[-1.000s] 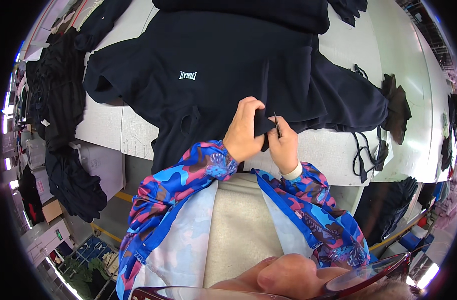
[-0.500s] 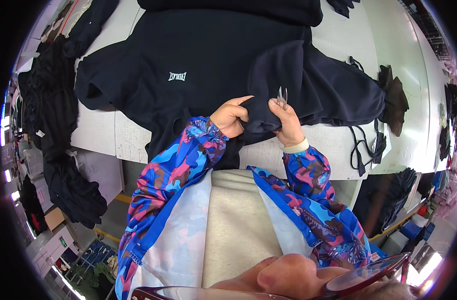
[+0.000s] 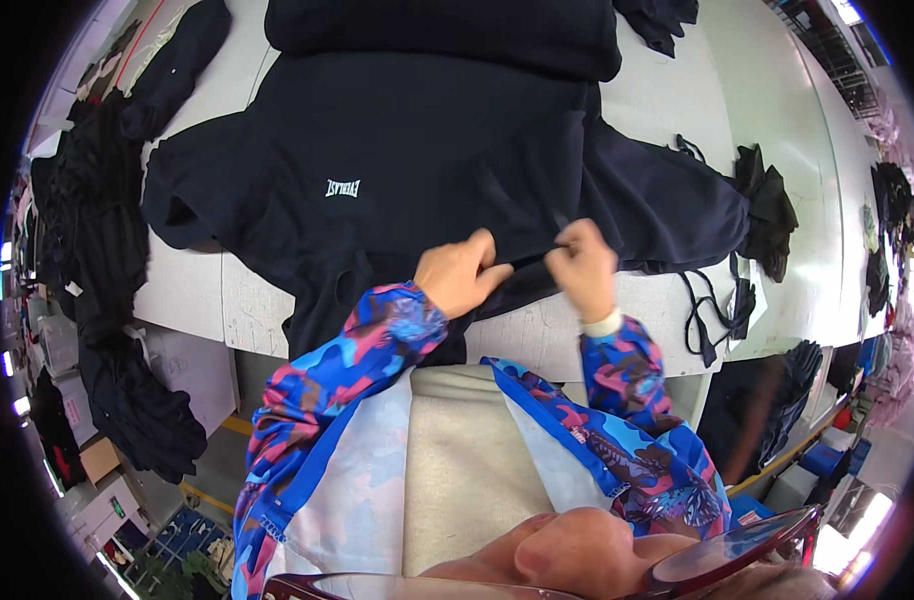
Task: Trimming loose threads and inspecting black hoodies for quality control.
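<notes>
A dark navy sweatshirt (image 3: pixel 417 130) with a small white chest print lies spread on the white table, its hem side towards me. My left hand (image 3: pixel 461 273) is closed on the garment's near edge, thumb and forefinger pinching the cloth. Just to its right, my right hand (image 3: pixel 584 270) is curled at the same edge and smeared by motion. The small metal thread snips seen in it a moment ago are mostly hidden now; only a faint blurred sliver shows above the fingers. A fold of cloth stretches between the two hands.
A rolled dark garment pile (image 3: pixel 442 35) lies at the far side. More dark clothes (image 3: pixel 97 200) hang over the table's left end. Black cords (image 3: pixel 705 315) and a dark brown cloth piece (image 3: pixel 767 210) lie at the right. The white tabletop (image 3: pixel 537 335) ends close before me.
The raised flap of cloth has been laid flatter. Both hands have moved nearer to me, and my right hand has turned into a curled grip, hiding the snips.
</notes>
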`<state>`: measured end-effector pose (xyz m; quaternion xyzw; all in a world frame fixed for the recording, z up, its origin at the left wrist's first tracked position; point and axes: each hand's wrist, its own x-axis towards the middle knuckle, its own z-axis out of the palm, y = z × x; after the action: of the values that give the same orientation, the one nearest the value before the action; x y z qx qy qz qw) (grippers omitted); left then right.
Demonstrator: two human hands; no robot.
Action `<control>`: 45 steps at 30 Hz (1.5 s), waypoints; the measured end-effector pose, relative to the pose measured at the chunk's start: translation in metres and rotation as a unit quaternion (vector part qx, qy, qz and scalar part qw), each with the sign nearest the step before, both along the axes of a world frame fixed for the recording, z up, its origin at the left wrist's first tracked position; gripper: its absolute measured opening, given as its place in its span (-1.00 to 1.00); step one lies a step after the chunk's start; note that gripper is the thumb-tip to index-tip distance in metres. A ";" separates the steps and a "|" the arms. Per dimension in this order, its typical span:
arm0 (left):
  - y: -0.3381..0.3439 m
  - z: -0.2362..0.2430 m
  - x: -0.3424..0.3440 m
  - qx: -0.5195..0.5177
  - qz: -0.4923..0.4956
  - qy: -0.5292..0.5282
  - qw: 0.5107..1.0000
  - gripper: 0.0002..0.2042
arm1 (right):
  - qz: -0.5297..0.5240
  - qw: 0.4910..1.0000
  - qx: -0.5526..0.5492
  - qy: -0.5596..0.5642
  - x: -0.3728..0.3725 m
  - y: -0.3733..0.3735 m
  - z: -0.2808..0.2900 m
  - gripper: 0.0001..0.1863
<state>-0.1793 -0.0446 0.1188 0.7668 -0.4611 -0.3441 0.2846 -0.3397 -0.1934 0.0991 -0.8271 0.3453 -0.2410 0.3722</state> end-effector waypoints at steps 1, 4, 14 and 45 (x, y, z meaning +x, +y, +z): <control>0.006 -0.001 0.006 -0.014 -0.051 0.189 0.981 -0.77 | -0.023 0.995 -0.095 0.035 -0.027 -0.031 0.000 -0.82; 0.030 -0.017 0.039 -0.132 -0.003 0.008 0.991 -0.72 | -0.081 0.939 -0.281 0.180 -0.153 -0.170 0.017 -0.76; 0.094 -0.094 0.055 -0.054 0.033 -0.281 0.958 -0.51 | -0.233 0.899 -0.353 0.116 -0.191 -0.336 0.070 -0.76; 0.091 -0.111 0.068 -0.120 0.105 -0.192 0.968 -0.63 | 0.293 0.952 0.091 -0.007 0.242 -0.217 0.126 -0.84</control>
<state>-0.1109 0.0464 0.0082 0.8230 -0.4616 -0.1006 0.3155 -0.0980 -0.4105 0.2251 -0.8527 0.1057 -0.0946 0.5028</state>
